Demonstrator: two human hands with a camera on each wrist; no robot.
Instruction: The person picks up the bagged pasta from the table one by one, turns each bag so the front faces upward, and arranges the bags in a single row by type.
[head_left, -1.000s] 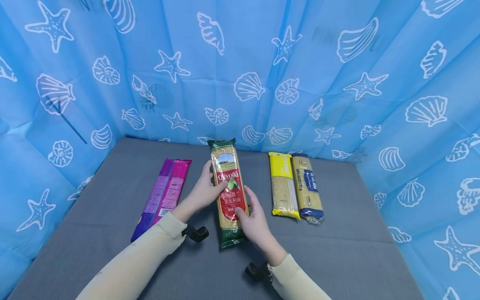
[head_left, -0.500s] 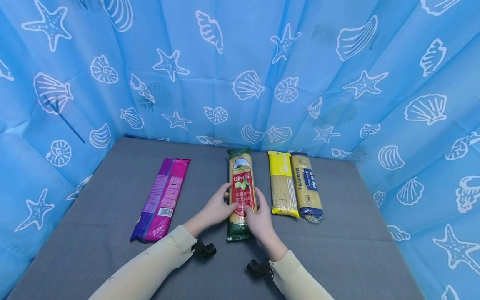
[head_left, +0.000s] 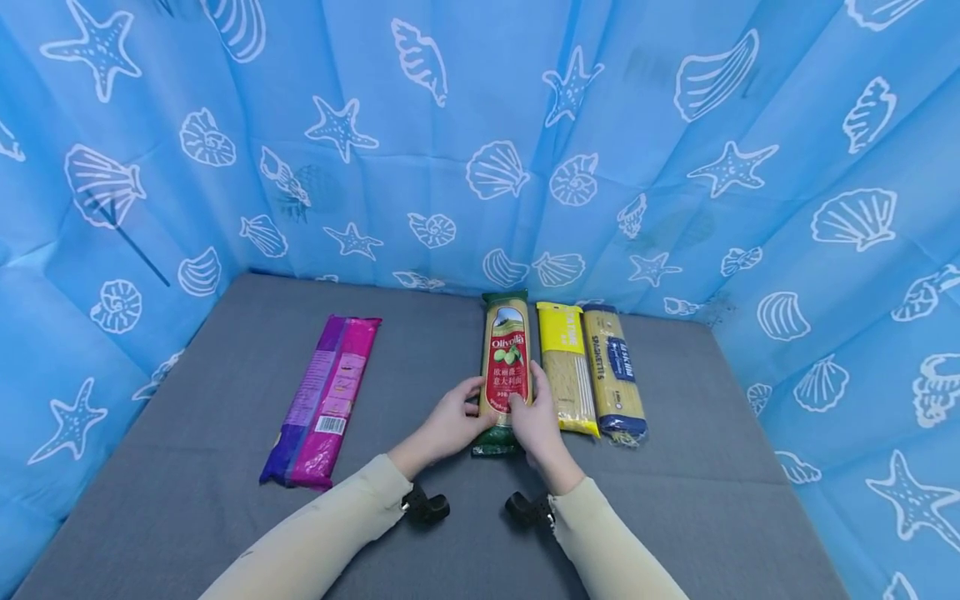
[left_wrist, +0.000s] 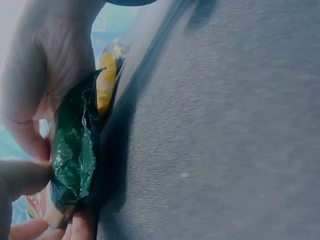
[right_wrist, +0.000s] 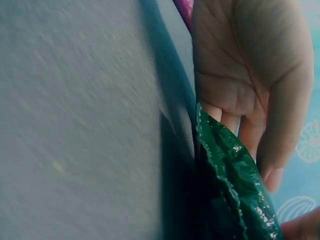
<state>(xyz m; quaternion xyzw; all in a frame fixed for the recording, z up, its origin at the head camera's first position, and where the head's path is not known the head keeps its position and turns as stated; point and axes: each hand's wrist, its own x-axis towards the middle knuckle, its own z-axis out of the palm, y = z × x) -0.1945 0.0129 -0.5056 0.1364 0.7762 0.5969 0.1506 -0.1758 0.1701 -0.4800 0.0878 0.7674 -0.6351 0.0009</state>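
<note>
A spaghetti packet (head_left: 507,342) with green ends and a red label lies between both hands in the head view, its long side close beside the yellow noodle packet. My left hand (head_left: 450,421) grips its lower left side, thumb on top. On the opposite side, my right hand (head_left: 537,421) holds it with the thumb over the label. In the left wrist view the crimped green end (left_wrist: 75,145) sits close over the cloth, left fingertips (left_wrist: 82,225) along its edge. The right wrist view shows that green wrapper end (right_wrist: 240,175) with the left hand (right_wrist: 255,75) beyond it.
Right of the held packet lie a yellow noodle packet (head_left: 568,375) and a blue-ended spaghetti packet (head_left: 617,375), side by side. A purple and pink packet (head_left: 322,400) lies slanted at the left. Grey cloth (head_left: 720,483) covers the table; a blue shell-print curtain (head_left: 450,167) surrounds it.
Both hands have moved right with the green-ended spaghetti packet, bringing it from mid-table to beside the yellow packet. It has turned from tilted to nearly straight. The other packets stayed put.
</note>
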